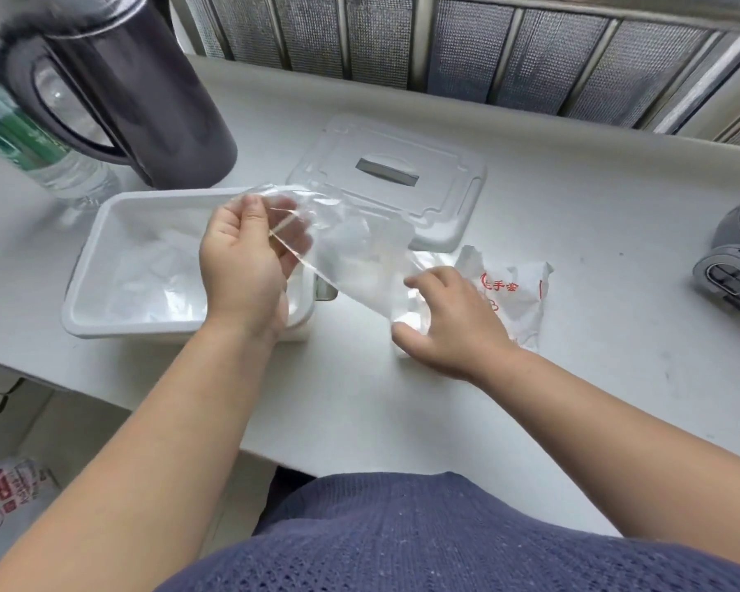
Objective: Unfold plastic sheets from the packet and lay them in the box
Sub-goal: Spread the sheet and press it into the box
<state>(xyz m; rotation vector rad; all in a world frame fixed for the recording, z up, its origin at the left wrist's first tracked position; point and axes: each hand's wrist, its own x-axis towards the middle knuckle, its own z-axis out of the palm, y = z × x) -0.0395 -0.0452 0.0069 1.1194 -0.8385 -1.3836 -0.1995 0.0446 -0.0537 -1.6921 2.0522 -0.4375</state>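
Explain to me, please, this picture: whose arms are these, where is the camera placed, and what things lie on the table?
No machine here: a person wears the camera on the head, so you look down along their arms. The left hand pinches one end of a clear plastic sheet, the right hand grips the other end, so it hangs between them. On the table lie an open white box with clear plastic inside, its lid behind, a white packet, a dark jug and a water bottle.
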